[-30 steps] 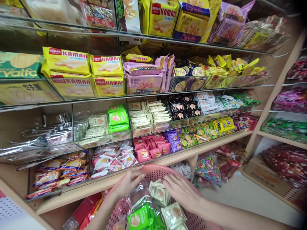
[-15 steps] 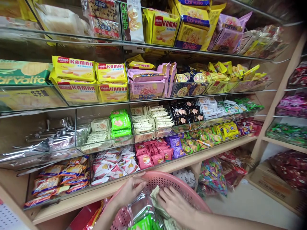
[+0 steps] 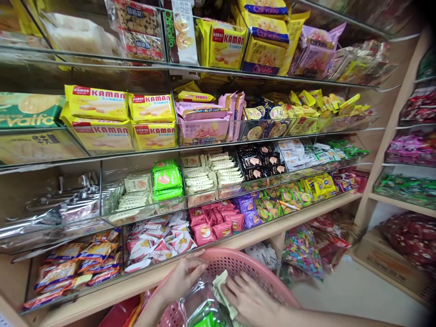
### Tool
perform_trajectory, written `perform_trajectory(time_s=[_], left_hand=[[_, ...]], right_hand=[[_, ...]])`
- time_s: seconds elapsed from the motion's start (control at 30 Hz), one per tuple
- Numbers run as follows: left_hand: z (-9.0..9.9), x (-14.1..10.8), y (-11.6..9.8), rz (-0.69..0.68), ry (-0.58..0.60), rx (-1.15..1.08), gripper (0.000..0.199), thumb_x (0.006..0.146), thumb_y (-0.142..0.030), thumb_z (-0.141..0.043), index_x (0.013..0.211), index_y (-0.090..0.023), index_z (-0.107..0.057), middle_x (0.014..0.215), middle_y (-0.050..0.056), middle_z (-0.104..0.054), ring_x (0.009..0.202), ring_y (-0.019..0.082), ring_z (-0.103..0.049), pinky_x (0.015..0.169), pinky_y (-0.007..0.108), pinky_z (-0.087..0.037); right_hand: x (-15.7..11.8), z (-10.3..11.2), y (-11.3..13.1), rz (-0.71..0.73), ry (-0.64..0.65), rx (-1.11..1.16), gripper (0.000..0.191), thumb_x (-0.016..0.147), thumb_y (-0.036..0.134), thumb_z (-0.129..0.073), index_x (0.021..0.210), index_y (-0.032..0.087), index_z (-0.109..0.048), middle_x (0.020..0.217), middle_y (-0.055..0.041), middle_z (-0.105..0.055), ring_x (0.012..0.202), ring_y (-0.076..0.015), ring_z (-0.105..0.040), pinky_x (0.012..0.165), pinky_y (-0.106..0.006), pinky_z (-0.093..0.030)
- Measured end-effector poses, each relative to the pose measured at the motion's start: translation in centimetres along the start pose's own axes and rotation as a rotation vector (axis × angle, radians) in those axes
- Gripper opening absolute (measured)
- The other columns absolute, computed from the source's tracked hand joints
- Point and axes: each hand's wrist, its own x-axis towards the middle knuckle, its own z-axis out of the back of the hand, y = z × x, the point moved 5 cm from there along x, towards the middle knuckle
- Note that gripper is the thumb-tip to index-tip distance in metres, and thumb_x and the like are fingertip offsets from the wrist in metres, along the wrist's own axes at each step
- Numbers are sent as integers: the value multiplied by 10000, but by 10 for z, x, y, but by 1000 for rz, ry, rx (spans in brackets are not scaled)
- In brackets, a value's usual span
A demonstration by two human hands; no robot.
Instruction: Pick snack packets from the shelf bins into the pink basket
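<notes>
A pink perforated basket (image 3: 238,261) stands at the bottom centre, below the shelves. Inside it lie a clear plastic bag (image 3: 200,297) and green packets (image 3: 209,319). My left hand (image 3: 185,274) is at the basket's left rim, fingers curled by the top of the clear bag; what they hold, if anything, is too small to make out. Pale cream packets (image 3: 223,290) are under the fingers of my right hand (image 3: 250,295), which are bent round them inside the basket.
Glass-fronted shelves hold yellow wafer packs (image 3: 95,102), green packets (image 3: 166,179), cream packets (image 3: 136,193) and pink packets (image 3: 204,231). Bagged sweets (image 3: 303,250) and a cardboard box (image 3: 391,259) sit low on the right. A wooden ledge (image 3: 153,272) runs behind the basket.
The shelf view has shifted slightly left. My right hand and the cream packets have moved a little within the basket; my left hand stays by its rim.
</notes>
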Motion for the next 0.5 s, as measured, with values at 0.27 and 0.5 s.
perform_trajectory(time_s=[0.27, 0.5], left_hand=[[1, -1, -4, 16, 11, 13, 527, 912, -564, -402, 689, -182, -687, 809, 57, -706, 1132, 277, -562, 1048, 342, -369], [2, -1, -5, -6, 21, 8, 498, 918, -546, -413, 771, -186, -725, 880, 65, -720, 1213, 270, -523, 1050, 337, -364]], right_hand=[[1, 13, -6, -125, 239, 264, 716, 765, 694, -555, 1225, 144, -568, 1234, -162, -619, 1021, -311, -619, 891, -432, -478], [15, 28, -10, -332, 499, 408, 466, 792, 275, -636, 1222, 115, -555, 1327, -210, -536, 1086, -362, -598, 891, -468, -498]])
